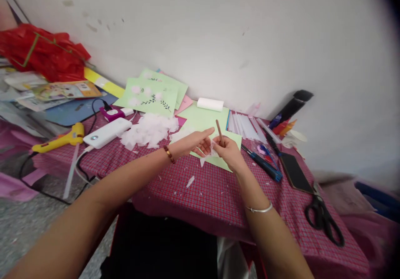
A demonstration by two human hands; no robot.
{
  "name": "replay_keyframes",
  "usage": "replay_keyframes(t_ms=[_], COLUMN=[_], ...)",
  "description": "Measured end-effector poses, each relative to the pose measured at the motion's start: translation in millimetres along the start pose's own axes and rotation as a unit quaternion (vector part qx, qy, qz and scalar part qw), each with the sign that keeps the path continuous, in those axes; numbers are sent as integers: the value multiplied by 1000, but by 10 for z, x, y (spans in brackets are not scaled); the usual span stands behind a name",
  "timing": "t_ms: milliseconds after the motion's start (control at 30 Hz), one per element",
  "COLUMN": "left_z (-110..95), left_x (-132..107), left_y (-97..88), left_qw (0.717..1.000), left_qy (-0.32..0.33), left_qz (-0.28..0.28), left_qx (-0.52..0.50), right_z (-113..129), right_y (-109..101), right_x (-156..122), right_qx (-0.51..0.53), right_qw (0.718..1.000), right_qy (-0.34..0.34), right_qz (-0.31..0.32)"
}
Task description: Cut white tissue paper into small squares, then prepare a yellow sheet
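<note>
Gripping a slim brown stick [219, 133], the closed fingers of the right hand [229, 149] also appear to pinch thin white paper [213, 150] above the green sheet [224, 163]. Left hand [200, 143] just beside it: thumb extended, other fingers loosely curled; cannot tell whether they touch the paper. Risks, as judged: paper looks flimsy, so a hard pull or a poke from the stick could tear it. Left forearm [137, 173] lies near the scrap pile [150, 131]; a careless sweep could scatter it. Glue gun's [59, 141] black cord [20, 171] hangs past the table edge; a snag could drag the tool off.
</note>
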State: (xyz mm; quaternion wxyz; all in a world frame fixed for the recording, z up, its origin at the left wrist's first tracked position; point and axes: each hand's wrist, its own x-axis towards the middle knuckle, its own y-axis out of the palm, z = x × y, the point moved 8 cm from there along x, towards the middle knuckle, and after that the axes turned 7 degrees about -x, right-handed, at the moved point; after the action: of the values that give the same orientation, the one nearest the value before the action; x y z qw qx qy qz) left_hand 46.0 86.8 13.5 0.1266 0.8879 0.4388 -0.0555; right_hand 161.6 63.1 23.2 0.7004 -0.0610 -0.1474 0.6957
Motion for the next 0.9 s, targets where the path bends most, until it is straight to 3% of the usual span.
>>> replay_keyframes(t_ms=[133, 267, 467, 600, 900], left_z=[141, 237, 160, 99, 297], left_x=[21, -2, -23, -84, -109], left_y=[-35, 20, 6, 24, 21], left_qw=[999, 998, 993, 991, 996], left_qy=[-32, -19, 26, 58, 6], left_qz=[8, 41, 8, -20, -41], left_qx=[35, -43, -112, -115, -79], right_z=[-113, -135, -5, -61, -166], right_y=[100, 98, -97, -214, -274], right_x=[-28, -53, -74, -134, -192], right_qx=[-13, -9, 24, 34, 20], right_qw=[999, 999, 999, 996, 994], right_qy=[22, 36, 24, 51, 78], right_qz=[21, 25, -30, -68, -76])
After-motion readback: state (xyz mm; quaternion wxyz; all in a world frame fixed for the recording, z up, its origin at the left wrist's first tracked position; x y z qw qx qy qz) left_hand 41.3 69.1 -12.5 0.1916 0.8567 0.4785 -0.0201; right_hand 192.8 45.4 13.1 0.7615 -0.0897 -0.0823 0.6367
